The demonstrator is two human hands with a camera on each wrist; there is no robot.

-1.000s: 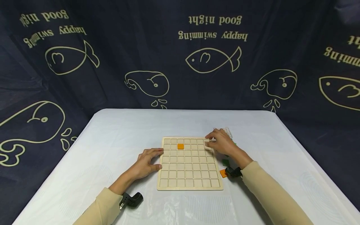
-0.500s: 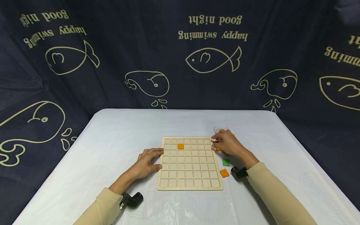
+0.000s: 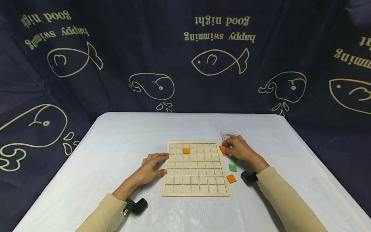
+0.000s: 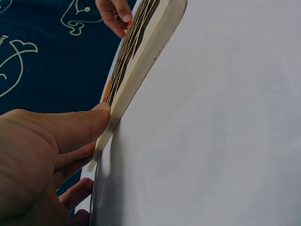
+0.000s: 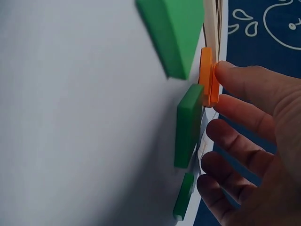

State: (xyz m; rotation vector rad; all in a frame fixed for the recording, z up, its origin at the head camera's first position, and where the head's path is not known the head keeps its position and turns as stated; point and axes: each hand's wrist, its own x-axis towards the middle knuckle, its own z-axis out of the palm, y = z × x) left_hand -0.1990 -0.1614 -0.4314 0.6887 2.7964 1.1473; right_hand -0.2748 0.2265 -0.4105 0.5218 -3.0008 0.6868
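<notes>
Dark blue cloth, white-covered table and a gridded wooden board with two hands at it.
Pale line drawings of fish and whales cross the cloth, with "good night" and "happy swimming" upside down; the table's cover is faintly creased and glossy, with ridged patterns near its front, and the board lies flat at about the middle. The left hand rests against the board's left edge, thumb and fingers spread apart; the right hand, just beyond the right edge, pinches an orange tile between thumb and forefinger. A gridded card lies behind that hand. Nearer, a green tile and a loose orange tile lie beside the board; a set-in orange tile fills one cell, second row from the back.
</notes>
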